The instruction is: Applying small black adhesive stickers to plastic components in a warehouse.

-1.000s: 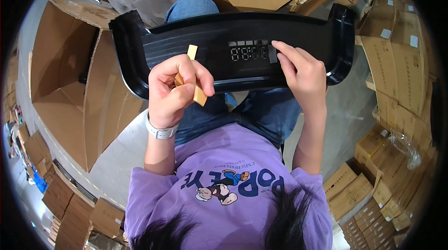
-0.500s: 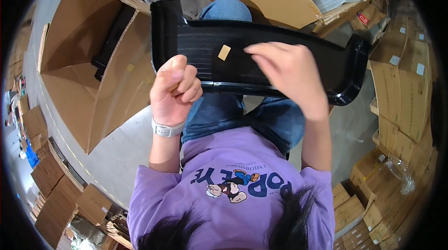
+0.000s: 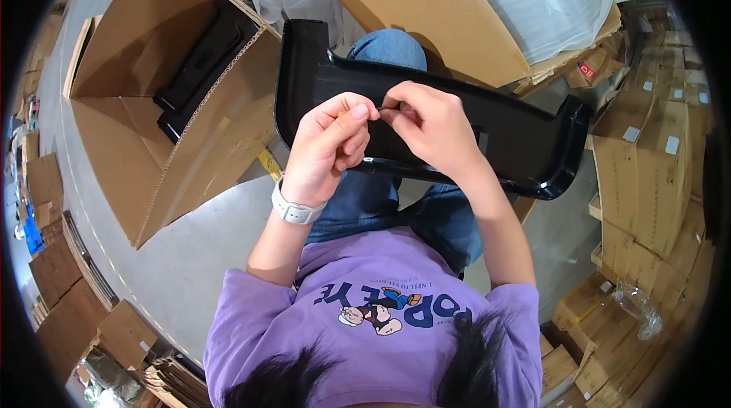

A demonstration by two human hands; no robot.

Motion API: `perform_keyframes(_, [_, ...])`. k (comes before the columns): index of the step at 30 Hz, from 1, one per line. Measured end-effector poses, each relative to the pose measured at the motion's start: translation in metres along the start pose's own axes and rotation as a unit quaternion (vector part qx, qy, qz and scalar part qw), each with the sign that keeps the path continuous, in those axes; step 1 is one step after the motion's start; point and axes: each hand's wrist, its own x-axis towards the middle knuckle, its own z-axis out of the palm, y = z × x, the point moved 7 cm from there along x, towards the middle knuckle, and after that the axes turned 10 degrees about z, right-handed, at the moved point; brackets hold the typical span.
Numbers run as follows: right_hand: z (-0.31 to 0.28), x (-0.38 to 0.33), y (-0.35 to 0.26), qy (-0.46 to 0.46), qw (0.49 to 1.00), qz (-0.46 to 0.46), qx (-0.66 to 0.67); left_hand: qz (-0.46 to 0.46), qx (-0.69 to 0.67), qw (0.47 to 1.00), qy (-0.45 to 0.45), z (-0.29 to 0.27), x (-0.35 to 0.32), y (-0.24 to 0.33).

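The black plastic panel [image 3: 525, 141] lies across the lap. Above its middle, the left hand [image 3: 329, 151] and right hand [image 3: 430, 128] pinch 1 small tan strip [image 3: 344, 113] together.

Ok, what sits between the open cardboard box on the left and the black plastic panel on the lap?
Head view: nothing. The open cardboard box wall butts almost against the black plastic panel; only a sliver of grey floor shows lower down.

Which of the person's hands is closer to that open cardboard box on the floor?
The left. The left hand is over the black plastic part on the lap, on the side beside the open cardboard box. The right hand works farther from the box, toward the part's middle.
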Motion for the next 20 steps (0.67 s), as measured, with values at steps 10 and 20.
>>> perform_keyframes(10, [-0.037,-0.029,-0.035,0.186,0.976,-0.111,-0.002,0.071,0.11,0.991,-0.042,0.035,0.005,0.009])
perform_keyframes(20, [-0.036,-0.044,-0.038,0.192,0.951,-0.203,-0.13,0.045,0.141,0.989,-0.028,0.035,0.008,0.002])
